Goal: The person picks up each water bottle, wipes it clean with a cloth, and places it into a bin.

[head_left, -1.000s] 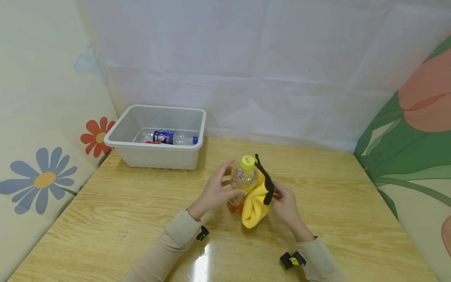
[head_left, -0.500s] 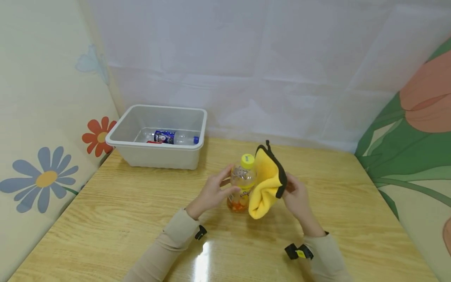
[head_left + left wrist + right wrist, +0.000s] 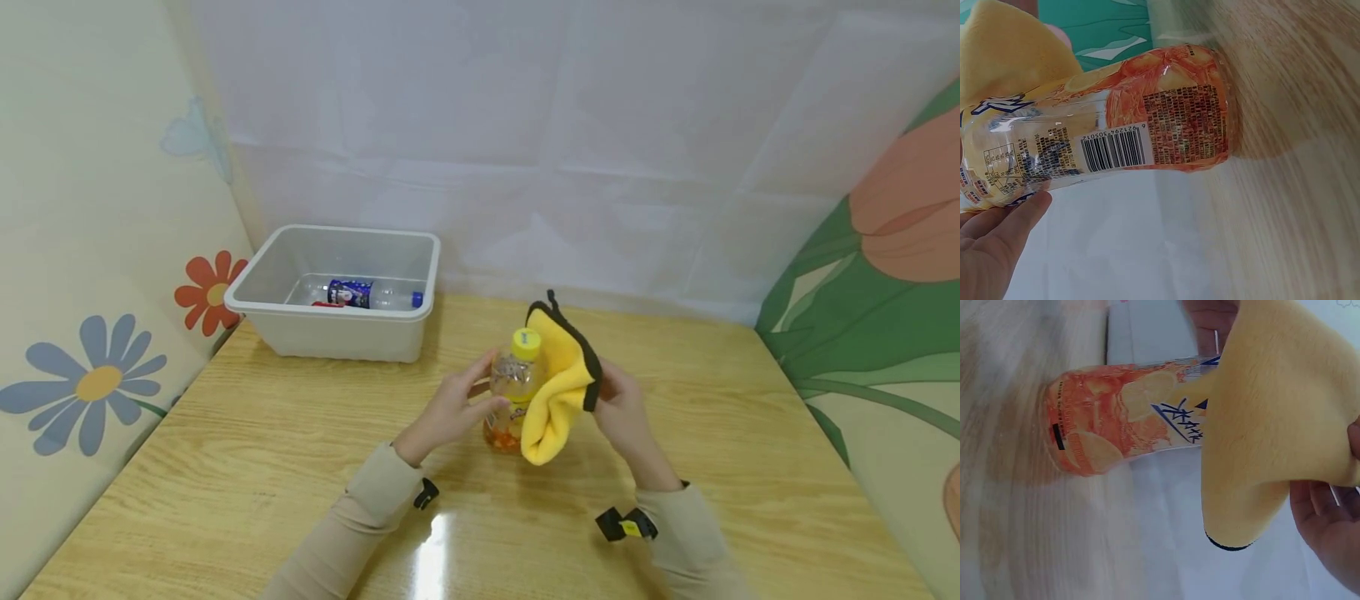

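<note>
A clear plastic bottle (image 3: 514,379) with a yellow cap and an orange fruit label (image 3: 1166,106) stands upright on the wooden table. My left hand (image 3: 452,414) grips its upper part from the left, thumb in front and fingers behind. From the right, my right hand (image 3: 624,408) holds a folded yellow cloth (image 3: 558,383) with a black edge and a small black loop on top. The cloth overlaps the bottle's right side in the head view. In the right wrist view the cloth (image 3: 1272,425) hides the bottle's upper part, and my right fingers pinch its folded edge.
A grey-white plastic bin (image 3: 337,333) stands at the back left of the table. Inside lies a clear bottle (image 3: 390,294) with a blue label and blue cap, beside a small red item (image 3: 327,304). A white sheet (image 3: 600,167) hangs behind the table (image 3: 262,467).
My right hand first drew the cloth away from the bottle to the right and raised it, then brought it slightly back left against the bottle's side. My left hand stays on the bottle.
</note>
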Motion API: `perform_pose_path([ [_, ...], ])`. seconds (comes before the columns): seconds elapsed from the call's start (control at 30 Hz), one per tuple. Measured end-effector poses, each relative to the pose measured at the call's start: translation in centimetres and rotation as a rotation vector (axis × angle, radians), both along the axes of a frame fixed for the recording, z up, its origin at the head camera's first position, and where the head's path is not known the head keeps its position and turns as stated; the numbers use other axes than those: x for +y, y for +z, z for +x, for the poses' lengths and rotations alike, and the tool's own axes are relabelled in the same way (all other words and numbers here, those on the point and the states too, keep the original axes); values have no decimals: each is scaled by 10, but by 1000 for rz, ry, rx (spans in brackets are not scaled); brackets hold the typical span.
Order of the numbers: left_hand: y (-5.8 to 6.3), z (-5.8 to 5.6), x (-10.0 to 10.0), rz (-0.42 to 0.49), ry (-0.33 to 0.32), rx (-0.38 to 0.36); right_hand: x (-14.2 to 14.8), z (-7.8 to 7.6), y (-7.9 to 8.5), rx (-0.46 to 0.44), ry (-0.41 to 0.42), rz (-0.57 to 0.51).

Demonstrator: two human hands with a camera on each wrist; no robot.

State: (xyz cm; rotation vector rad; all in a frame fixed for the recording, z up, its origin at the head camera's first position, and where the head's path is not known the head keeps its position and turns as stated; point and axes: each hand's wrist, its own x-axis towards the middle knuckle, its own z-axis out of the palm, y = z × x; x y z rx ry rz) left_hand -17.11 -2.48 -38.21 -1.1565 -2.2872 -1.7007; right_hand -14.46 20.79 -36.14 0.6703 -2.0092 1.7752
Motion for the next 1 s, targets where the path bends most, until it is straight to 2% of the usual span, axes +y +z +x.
perform_pose_path([
  [0.07, 1, 0, 0, -4, 0, 4, -2, -1, -3, -27, 33, -21],
  [0.3, 0, 0, 0, 1, -5, 0, -10, -1, -11, -159, 26, 46],
  [0.47, 1, 0, 1, 19, -16, -12, -12, -1, -13, -238, 69, 64],
  [0.67, 0, -1, 2, 20, -15, -8, -10, -2, -12, -263, 136, 96],
  [0.77, 0, -1, 2, 22, -14, -4, -11, -3, -10, -311, 124, 104],
  [1.0, 0, -2, 2, 34, -21, -6, -10, -7, -10, -458, 30, 165],
])
